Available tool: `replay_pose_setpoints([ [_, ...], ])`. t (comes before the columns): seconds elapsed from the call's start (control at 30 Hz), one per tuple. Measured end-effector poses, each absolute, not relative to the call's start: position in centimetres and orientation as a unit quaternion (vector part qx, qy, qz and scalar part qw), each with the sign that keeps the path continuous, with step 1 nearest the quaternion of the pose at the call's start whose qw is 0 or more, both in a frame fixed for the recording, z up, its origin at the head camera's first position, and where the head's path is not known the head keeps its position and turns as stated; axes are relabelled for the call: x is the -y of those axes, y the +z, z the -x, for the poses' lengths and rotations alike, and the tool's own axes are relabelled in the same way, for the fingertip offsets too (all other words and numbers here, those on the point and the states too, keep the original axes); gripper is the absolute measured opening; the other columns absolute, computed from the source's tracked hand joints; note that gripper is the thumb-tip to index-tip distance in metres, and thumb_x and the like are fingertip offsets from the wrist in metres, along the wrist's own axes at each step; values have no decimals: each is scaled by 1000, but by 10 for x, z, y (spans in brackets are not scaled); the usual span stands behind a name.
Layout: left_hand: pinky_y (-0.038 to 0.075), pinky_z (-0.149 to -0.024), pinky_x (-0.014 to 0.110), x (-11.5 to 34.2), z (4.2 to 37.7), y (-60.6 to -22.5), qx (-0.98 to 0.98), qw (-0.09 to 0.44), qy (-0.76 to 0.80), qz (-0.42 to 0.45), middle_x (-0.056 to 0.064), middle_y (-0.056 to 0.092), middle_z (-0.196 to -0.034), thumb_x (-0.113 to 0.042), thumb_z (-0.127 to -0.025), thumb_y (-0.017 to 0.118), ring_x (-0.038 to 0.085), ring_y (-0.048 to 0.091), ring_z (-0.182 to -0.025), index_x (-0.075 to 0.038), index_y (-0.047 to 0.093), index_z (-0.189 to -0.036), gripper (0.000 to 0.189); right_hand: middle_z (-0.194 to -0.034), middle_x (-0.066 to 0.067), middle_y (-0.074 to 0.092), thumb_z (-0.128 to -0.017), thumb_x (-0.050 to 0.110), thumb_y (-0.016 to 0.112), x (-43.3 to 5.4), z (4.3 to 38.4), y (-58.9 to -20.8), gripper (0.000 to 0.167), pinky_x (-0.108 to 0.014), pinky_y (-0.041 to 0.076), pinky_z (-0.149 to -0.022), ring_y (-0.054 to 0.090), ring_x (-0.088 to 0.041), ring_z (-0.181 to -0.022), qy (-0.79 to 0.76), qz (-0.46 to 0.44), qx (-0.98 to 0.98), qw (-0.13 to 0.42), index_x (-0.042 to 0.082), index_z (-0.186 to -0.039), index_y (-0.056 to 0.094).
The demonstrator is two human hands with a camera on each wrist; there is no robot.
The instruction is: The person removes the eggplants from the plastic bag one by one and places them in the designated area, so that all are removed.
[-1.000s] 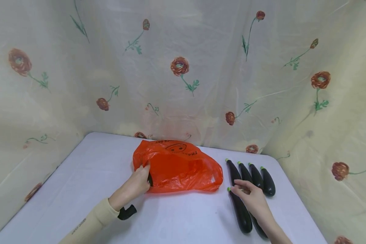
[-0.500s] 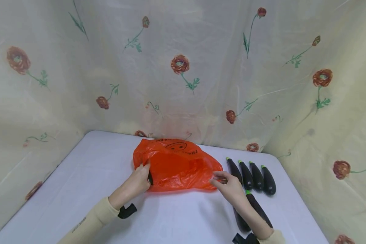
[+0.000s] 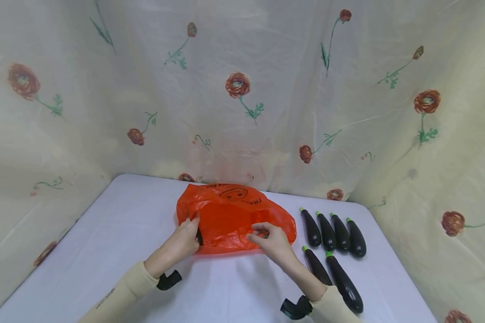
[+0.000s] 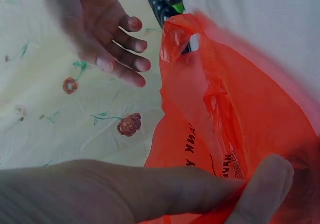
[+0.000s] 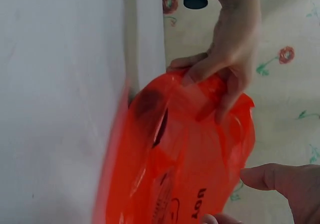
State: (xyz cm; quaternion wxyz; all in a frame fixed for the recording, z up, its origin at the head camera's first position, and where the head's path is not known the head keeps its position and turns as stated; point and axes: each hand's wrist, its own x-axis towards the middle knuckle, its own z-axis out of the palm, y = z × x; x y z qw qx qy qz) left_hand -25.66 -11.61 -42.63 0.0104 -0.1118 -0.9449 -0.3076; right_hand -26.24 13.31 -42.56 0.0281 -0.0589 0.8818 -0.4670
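A red plastic bag (image 3: 222, 229) with black printing lies in the middle of the table. My left hand (image 3: 184, 236) grips the bag's left edge between thumb and fingers; in the left wrist view the pinched plastic (image 4: 225, 204) shows between them. Beside those fingers a dark shape shows in the bag's mouth, and the right wrist view has a dark patch (image 5: 149, 103) through the plastic. My right hand (image 3: 272, 242) hovers in front of the bag's right half with bent, spread fingers and nothing in them. To its right lie dark eggplants (image 3: 343, 282) with green stem ends.
Several eggplants stand in a slanted row (image 3: 340, 233) at the back right, two more lie nearer the front. Flowered cloth (image 3: 242, 112) hangs behind and beside the white table (image 3: 145, 211). Black straps (image 3: 297, 308) sit at both wrists.
My right hand has moved left from over the eggplants to the front of the bag, uncovering the two nearer eggplants. My left hand keeps its grip on the bag edge.
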Motion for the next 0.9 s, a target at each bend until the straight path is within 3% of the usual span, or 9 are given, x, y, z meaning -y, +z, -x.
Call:
replay_pose_setpoints([
  [0.33,49,-63,31,117,256,-425,944,12,-308,115,32,55,-120,19,-72,61,29,54,-89,19,39,-135,66,-103,-8,67,-85,28,71,-92,271,-430,43,-25,54,-68,56,-18,-81,-468,101,-876,65,2,-118,64],
  [0.63,49,-63,30,116,253,-428,942,16,-312,119,30,57,-114,18,-73,62,28,55,-85,17,43,-132,62,-95,-7,67,-85,27,72,-71,277,-438,42,-28,55,-69,58,-17,-77,-468,107,-874,75,0,-116,64],
  [0.9,50,-62,30,117,252,-427,940,20,-318,123,32,49,-127,19,-72,63,28,57,-85,16,44,-130,62,-95,-7,69,-85,27,72,-56,286,-442,42,-30,57,-74,59,-17,-78,-473,94,-872,82,0,-116,64],
])
